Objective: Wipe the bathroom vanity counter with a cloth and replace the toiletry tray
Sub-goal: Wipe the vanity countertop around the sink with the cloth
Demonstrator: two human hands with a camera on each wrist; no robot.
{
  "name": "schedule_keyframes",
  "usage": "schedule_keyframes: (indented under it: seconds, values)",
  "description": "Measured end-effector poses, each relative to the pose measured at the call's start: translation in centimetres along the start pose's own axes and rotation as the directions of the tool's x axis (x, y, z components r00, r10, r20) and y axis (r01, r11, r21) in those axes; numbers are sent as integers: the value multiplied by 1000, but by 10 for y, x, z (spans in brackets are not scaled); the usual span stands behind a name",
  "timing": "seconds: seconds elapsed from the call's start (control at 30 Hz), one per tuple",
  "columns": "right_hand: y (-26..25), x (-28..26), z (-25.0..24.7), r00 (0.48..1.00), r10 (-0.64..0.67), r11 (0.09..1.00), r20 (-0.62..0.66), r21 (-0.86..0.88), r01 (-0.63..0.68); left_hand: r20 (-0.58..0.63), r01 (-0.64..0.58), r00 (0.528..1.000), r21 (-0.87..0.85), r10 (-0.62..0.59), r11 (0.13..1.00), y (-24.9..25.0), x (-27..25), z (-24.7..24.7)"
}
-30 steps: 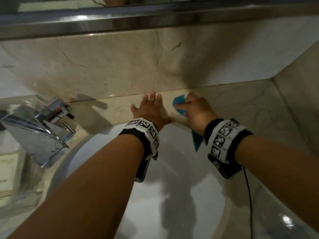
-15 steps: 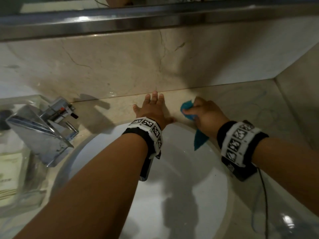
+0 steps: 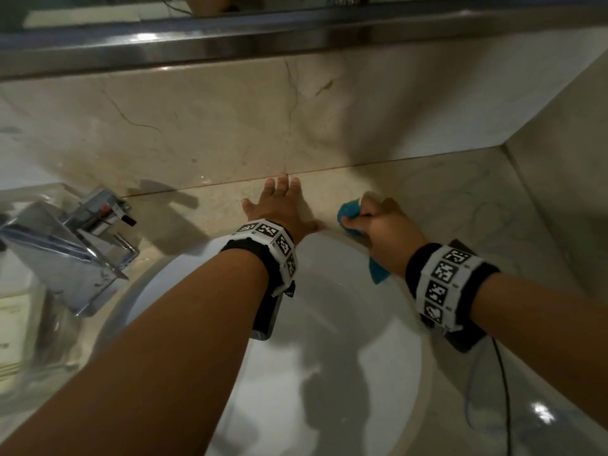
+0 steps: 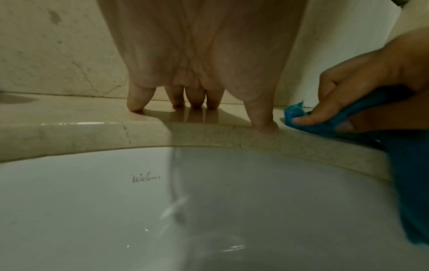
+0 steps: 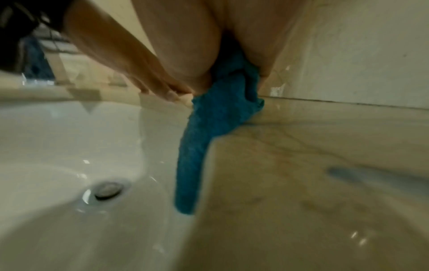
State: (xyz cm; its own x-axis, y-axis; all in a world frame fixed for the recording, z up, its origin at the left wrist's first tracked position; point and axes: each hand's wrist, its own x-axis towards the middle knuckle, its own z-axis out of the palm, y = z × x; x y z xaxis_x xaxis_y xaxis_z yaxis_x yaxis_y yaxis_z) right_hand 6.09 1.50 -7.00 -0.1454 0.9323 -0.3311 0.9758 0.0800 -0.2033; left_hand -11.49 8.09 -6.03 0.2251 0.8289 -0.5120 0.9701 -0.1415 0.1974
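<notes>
Two hands work the strip of marble counter (image 3: 460,199) behind the sink basin (image 3: 329,357). The right hand (image 3: 385,225) has its fingers curled tight round a bunched blue cloth (image 3: 350,213), pressing it to the counter at the basin's rim; a loose tail hangs into the basin. The left hand (image 3: 279,205) rests spread and flat, holding nothing, just beside the cloth. Unwiped counter likely lies rightward, away from the basin. No toiletry tray is clearly identifiable.

The marble desk (image 3: 460,205) (pale, veined) surrounds a white sink (image 3: 329,340); on it stand a chrome faucet (image 3: 65,251), a splayed left hand (image 3: 279,209) and a blue cloth (image 3: 349,213).
</notes>
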Motion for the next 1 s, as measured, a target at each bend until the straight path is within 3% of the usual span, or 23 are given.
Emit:
schedule_keyframes:
  seconds: [0.07, 0.2, 0.33, 0.43, 0.5, 0.57, 0.63, 0.77, 0.93, 1.0]
  values:
    - [6, 10, -13, 997, 70, 995, 34, 70, -72, -6, -2, 1000, -4, 2, 1000, 0, 0, -1]
    - [12, 40, -30, 970, 240, 963, -43, 138, -232, -24, -20, 1000, -16, 19, 1000, -2, -2, 1]
    - [-4, 23, -13, 983, 184, 979, 2, 94, -183, -12, -16, 1000, -1, 16, 1000, 0, -4, -1]
    - [-8, 0, 2, 999, 27, 999, 37, 44, -28, -12, -10, 1000, -5, 10, 1000, 1, -5, -2]
    - [-6, 5, -7, 993, 72, 991, 97, 110, -83, -13, -10, 1000, -6, 10, 1000, 0, -4, -2]
    - [-4, 22, -23, 968, 249, 955, 4, 164, -247, -11, -12, 1000, -5, 11, 1000, 0, -4, -1]
    - [-7, 34, -35, 951, 310, 927, -16, 226, -298, -17, -14, 1000, 9, 14, 1000, 1, -3, -1]
    - [-16, 24, -22, 949, 314, 917, 37, 248, -313, -41, -9, 999, 10, 10, 1000, 3, -3, -2]
    - [-14, -5, 2, 987, 128, 987, 101, 86, -137, -15, -15, 1000, 13, 15, 1000, 0, -2, -2]
    - [-8, 9, -13, 977, 203, 966, 71, 151, -211, -15, -20, 1000, 12, 20, 1000, 0, -1, -1]
